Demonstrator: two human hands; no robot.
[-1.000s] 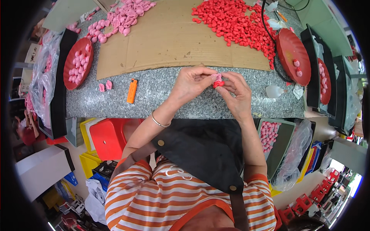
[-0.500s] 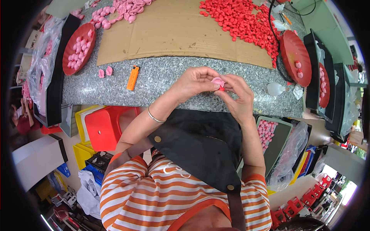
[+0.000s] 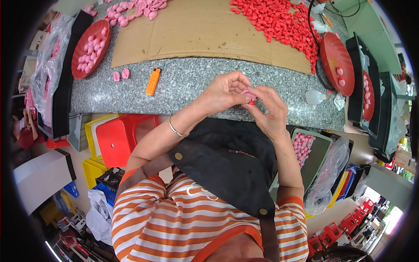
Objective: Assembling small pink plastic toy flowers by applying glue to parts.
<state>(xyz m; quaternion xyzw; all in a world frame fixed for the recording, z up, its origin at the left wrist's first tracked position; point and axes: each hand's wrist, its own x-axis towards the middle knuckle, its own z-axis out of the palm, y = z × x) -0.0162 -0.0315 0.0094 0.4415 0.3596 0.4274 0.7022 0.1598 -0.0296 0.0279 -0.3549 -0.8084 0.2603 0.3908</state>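
Observation:
Just above the near edge of the speckled stone tabletop, my left hand [image 3: 223,92] and my right hand [image 3: 271,110] meet. Between their fingertips is a small pink-and-red piece [image 3: 252,102], with a thin pink part above and a glossy red part below. My left thumb and fingers pinch its pink side. On the right, my thumb and forefinger close around the red part. Fingers cover most of the piece, so its full shape is hidden. Left of my hands lie an orange utility knife [image 3: 152,81] and two small pink scraps [image 3: 125,73].
Cardboard [image 3: 187,35] covers the far tabletop, with a heap of red pieces [image 3: 279,22] and a pink heap [image 3: 146,6]. Red scalloped dishes stand left [image 3: 78,50] and right [image 3: 330,52]. A clear squeeze bottle [image 3: 314,97] lies right. Beside my lap is a red stool [image 3: 114,142].
The pink part has tilted and looks narrower between my fingertips. My hands stay almost in place, while the whole view has shifted slightly.

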